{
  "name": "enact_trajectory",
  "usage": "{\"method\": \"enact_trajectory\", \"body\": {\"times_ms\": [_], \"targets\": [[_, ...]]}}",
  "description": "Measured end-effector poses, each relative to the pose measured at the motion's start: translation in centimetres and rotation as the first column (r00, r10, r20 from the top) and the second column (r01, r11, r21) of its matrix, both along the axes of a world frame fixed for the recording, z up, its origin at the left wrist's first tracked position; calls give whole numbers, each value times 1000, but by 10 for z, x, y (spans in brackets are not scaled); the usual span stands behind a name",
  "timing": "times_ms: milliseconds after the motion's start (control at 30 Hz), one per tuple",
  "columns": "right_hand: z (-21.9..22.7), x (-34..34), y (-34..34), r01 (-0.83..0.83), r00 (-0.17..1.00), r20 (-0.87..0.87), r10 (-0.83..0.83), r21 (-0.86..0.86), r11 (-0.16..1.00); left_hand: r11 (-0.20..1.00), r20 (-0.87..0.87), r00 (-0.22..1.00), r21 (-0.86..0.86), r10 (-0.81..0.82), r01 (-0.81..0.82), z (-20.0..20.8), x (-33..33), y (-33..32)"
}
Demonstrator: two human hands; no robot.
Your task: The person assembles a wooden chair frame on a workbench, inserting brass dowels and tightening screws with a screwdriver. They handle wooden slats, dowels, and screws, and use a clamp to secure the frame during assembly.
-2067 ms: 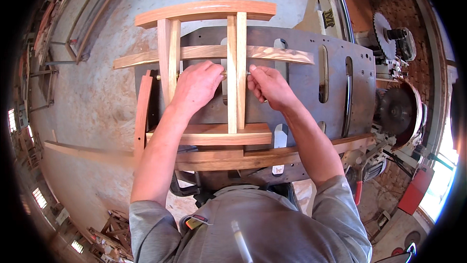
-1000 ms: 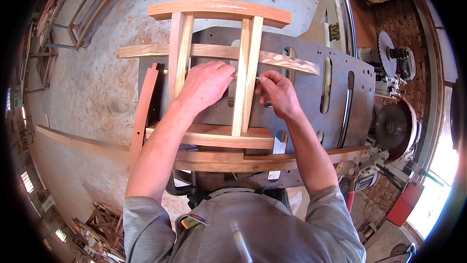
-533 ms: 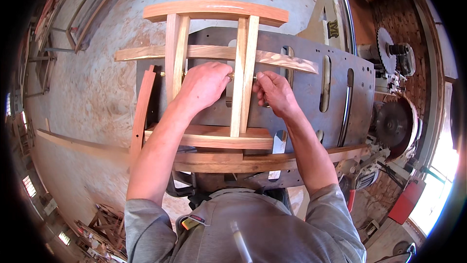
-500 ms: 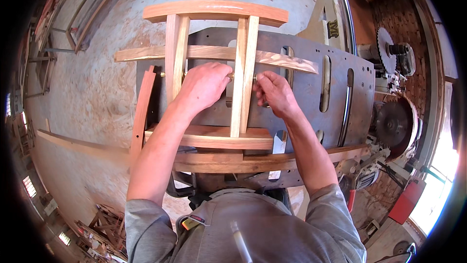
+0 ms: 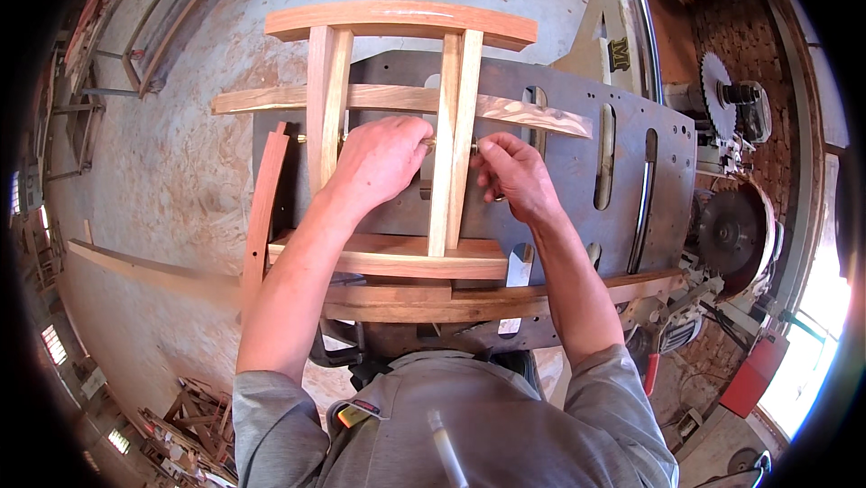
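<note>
Beyond the far edge of the bench [image 5: 577, 177], near its right corner, a dark badge [image 5: 619, 55] with bold lettering on a pale triangular bracket [image 5: 582, 59]. On the grey shirt [image 5: 451, 398], closer than the near edge, a red-and-dark tag [image 5: 366, 407], printing too small to read.

Over the bench's left half, a slatted wooden frame [image 5: 397, 264]: two rails, two pairs of slats. Between the pairs, the left hand [image 5: 383, 159], grip pinched narrow on a brass-coloured fitting [image 5: 430, 142] just beside the slat pair nearer the bench's right edge. On the other side of that same pair, the right hand [image 5: 516, 177], grip also narrow, thumb and fingertips on a small metal end piece [image 5: 475, 149]. Under its curled fingers, a metallic glint [image 5: 499, 198], hard to make out.

Toward the left edge, outside the other slat pair, a brass-coloured tip [image 5: 302, 139]; cannot tell whether all one rod, the middle being hidden by the left hand.

Behind the slats, a streak-grained strip [image 5: 532, 113]; cannot tell whether joined to the frame. By the left edge, a reddish curved piece [image 5: 266, 190], lower end beside the left forearm [image 5: 293, 299]. Along the near edge, a long curved board [image 5: 505, 306], partly covered by the right forearm [image 5: 586, 299].
</note>
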State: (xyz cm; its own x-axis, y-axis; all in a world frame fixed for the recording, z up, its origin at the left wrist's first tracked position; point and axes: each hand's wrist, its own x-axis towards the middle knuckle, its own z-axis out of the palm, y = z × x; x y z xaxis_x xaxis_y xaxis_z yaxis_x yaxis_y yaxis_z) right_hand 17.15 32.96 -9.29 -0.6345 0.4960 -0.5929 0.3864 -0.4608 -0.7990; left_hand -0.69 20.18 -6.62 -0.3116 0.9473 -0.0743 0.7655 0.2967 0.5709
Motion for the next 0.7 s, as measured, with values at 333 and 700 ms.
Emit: {"method": "enact_trajectory", "body": {"times_ms": [333,700], "targets": [[-8,2,-2,27,999,-45,-26,7,1000,1000,27,1000,-10,4,-4,1,0,-1],[0,1,3,13,1000,25,-10,-100,995,1000,9,1000,-13,-9,9,-1,0,-1]]}}
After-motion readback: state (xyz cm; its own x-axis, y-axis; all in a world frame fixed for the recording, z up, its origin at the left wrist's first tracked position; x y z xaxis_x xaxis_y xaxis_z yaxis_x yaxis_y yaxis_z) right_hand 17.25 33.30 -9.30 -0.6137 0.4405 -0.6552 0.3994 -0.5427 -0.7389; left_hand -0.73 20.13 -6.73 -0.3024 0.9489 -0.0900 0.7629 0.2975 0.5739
